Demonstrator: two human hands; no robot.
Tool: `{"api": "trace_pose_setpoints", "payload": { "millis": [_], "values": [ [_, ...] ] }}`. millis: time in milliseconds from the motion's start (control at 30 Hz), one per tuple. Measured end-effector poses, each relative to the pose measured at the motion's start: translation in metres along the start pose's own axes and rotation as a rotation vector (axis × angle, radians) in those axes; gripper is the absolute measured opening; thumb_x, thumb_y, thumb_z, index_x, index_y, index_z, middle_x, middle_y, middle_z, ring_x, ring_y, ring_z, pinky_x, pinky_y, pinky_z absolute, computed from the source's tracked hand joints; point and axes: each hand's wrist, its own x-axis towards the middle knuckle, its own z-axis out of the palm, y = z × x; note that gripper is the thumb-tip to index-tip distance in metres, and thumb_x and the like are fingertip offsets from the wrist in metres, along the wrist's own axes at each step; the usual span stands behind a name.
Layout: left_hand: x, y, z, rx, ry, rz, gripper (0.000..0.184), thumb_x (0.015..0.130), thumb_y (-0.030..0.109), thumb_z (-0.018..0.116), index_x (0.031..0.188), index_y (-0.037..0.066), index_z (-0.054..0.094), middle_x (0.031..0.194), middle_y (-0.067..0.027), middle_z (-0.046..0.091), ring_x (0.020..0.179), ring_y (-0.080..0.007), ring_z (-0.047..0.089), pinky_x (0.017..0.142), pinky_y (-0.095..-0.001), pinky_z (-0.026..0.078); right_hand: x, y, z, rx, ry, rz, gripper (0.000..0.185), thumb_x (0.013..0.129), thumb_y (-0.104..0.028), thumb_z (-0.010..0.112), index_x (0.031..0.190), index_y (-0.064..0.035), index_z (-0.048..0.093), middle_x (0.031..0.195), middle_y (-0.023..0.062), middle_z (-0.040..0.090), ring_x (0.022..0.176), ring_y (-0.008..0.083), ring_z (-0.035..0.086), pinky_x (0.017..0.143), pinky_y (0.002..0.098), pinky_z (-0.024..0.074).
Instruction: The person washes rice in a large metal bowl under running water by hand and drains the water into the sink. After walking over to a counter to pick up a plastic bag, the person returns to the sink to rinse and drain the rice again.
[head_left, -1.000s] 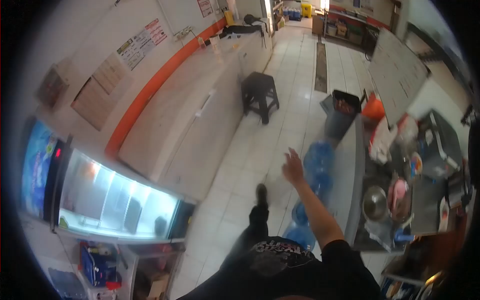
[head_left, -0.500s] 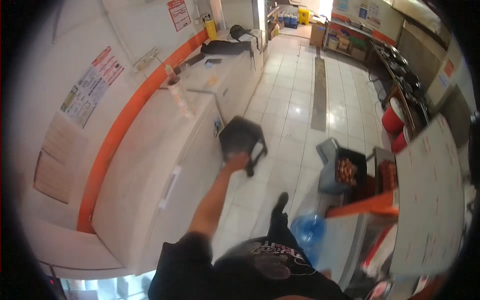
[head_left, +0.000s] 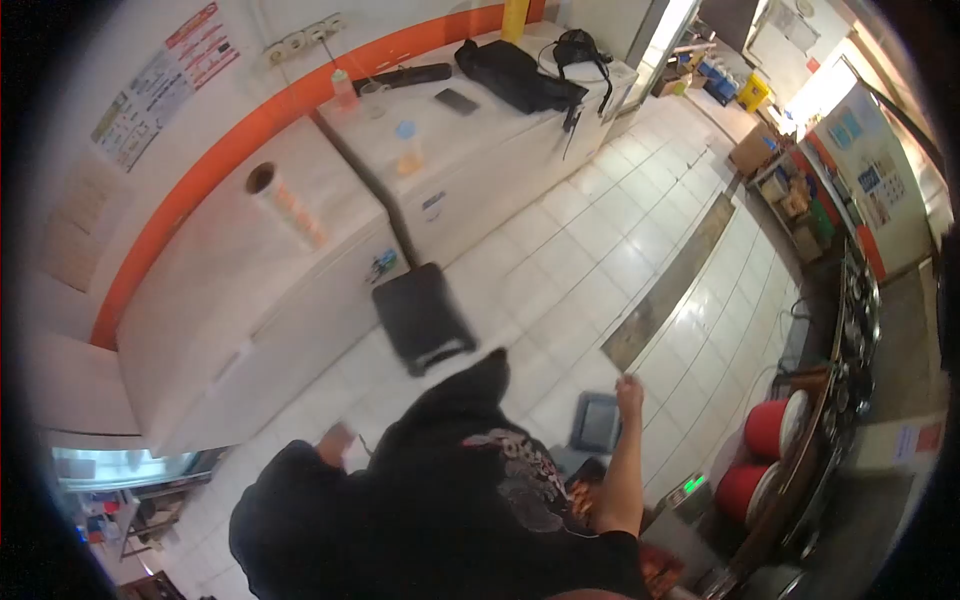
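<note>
A black stool (head_left: 420, 310) stands on the tiled floor against the white chest freezer (head_left: 340, 290), apart from both hands. My left hand (head_left: 338, 445) hangs low beside my dark shirt. It is blurred and partly covered, so its fingers do not show clearly. My right hand (head_left: 629, 395) is stretched forward above the floor with its fingers curled in. Whether anything is inside it is hidden. Just left of that hand is the grey lid (head_left: 597, 422) of a bin, and reddish-brown items (head_left: 583, 498) show below it, partly behind my forearm.
A paper roll (head_left: 285, 205) lies on the freezer; a bottle (head_left: 344, 90), a phone (head_left: 457, 101) and a black bag (head_left: 520, 75) sit on the adjoining one. Red tubs (head_left: 775, 430) and a scale with a green display (head_left: 689, 486) are at right. Tiled floor (head_left: 560, 260) stretches ahead.
My left hand has let go of the stool, which now stands by the freezer, and has drawn back to my side. My right arm has come forward. The view has turned and tilted.
</note>
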Motion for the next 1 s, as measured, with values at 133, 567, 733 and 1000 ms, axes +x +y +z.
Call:
{"api": "trace_pose_setpoints", "payload": {
  "millis": [133,567,733,1000],
  "values": [
    [0.023,0.062,-0.017,-0.262,-0.005,-0.304,0.03,0.083,0.031,0.051,0.09,0.004,0.061,0.086,-0.0174,0.062,0.081,-0.0323,0.06,0.072,-0.0451,0.047,0.205,-0.063,-0.07,0.231,0.239,-0.191,0.022,0.087,-0.016,0.055,0.101,-0.0001,0.061,0.083,0.0084,0.063,0.074,0.0154,0.057,0.069,0.0296,0.0471],
    [0.43,0.868,-0.651,-0.496,0.886,1.215,0.024,0.08,0.022,0.052,0.093,0.004,0.061,0.092,-0.0187,0.062,0.081,-0.0337,0.058,0.071,-0.0428,0.046,0.356,0.178,-0.135,0.568,-0.312,0.847,0.034,0.092,-0.032,0.051,0.107,-0.0014,0.055,0.091,0.0071,0.06,0.08,0.0234,0.059,0.069,0.0332,0.0476],
    [0.418,1.067,-0.838,-0.591,0.499,1.27,0.025,0.083,0.022,0.055,0.098,0.001,0.058,0.084,-0.0156,0.063,0.079,-0.0279,0.061,0.072,-0.0354,0.048,0.532,0.219,-0.176,0.558,-0.277,0.89,0.032,0.092,-0.032,0.05,0.102,-0.0018,0.057,0.087,0.0071,0.061,0.077,0.0223,0.059,0.068,0.0322,0.0475],
    [0.715,1.013,-0.74,-0.087,0.385,0.468,0.027,0.081,0.022,0.046,0.078,0.001,0.063,0.085,-0.0228,0.062,0.083,-0.0371,0.06,0.076,-0.0481,0.045,0.91,0.267,-0.28,0.898,-0.245,0.7,0.032,0.092,-0.031,0.049,0.094,-0.0024,0.061,0.079,0.007,0.061,0.073,0.0206,0.059,0.066,0.0306,0.0474]
  ]
}}
